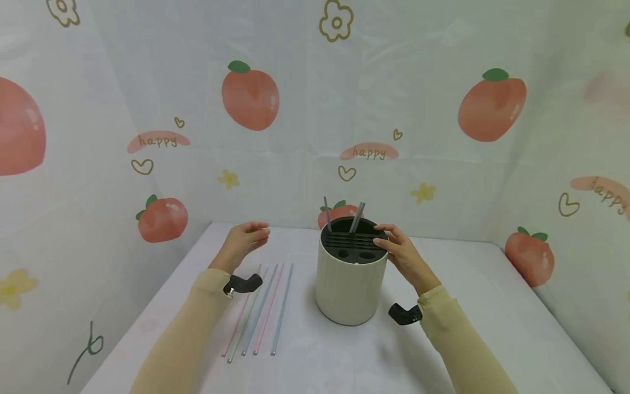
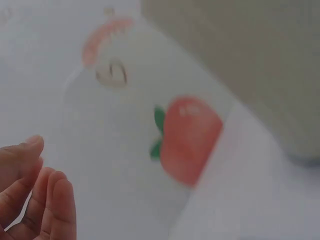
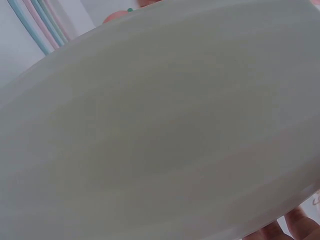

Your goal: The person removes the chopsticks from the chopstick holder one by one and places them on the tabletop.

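A cream, ribbed round pen holder (image 1: 350, 290) stands upright on the table, its black top insert (image 1: 351, 254) divided into slots and holes. Thin rods (image 1: 357, 216) stick up from its rear opening. My right hand (image 1: 406, 257) holds the holder's right rim, fingertips reaching over the top; in the right wrist view its fingers (image 3: 297, 225) show at the bottom corner past the holder's wall. My left hand (image 1: 241, 246) hovers left of the holder above the table, fingers gently bent, with nothing in it. In the left wrist view the fingertips (image 2: 57, 195) and thumb are bare.
Several thin pink, green and blue rods (image 1: 267, 309) lie side by side on the white table (image 1: 325, 361), left of the holder and beside my left forearm. A white curtain (image 1: 295, 180) printed with fruit surrounds the table at the back and sides.
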A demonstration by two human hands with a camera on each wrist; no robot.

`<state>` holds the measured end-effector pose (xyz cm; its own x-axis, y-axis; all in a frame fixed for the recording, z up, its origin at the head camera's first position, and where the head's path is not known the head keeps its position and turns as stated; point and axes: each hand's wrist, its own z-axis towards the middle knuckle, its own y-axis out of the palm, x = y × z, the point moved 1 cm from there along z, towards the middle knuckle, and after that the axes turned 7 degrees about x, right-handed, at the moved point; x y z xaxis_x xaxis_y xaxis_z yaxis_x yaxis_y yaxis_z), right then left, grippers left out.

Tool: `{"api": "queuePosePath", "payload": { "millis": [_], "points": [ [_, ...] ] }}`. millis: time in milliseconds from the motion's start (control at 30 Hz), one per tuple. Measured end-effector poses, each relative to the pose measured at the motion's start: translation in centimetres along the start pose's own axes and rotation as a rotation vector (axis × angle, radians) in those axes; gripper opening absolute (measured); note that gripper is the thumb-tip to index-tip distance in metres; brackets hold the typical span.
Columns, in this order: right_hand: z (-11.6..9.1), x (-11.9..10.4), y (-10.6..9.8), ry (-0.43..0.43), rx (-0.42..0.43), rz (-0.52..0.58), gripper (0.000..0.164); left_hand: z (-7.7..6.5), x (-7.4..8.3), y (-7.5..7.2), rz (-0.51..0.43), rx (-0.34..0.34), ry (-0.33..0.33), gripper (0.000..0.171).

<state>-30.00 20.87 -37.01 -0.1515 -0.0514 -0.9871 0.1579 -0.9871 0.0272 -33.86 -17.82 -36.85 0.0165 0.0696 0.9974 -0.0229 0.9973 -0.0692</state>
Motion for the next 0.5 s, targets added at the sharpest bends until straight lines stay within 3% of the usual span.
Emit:
{"api": "queuePosePath", "payload": {
  "millis": [233, 333, 500],
  "points": [
    [-0.1, 0.1, -0.1, 0.004, 0.002, -0.015, 0.023, -0.8, 5.0, 5.4, -0.102, -0.123, 0.146, 0.039],
    [0.0, 0.1, -0.1, 0.007, 0.005, -0.022, 0.024, -1.1, 5.9, 7.4, -0.089, -0.159, 0.198, 0.036],
    [-0.1, -0.1, 0.0, 0.009, 0.005, -0.021, 0.023, -1.1, 6.1, 9.6, -0.015, -0.193, 0.279, 0.035]
  ]
}}
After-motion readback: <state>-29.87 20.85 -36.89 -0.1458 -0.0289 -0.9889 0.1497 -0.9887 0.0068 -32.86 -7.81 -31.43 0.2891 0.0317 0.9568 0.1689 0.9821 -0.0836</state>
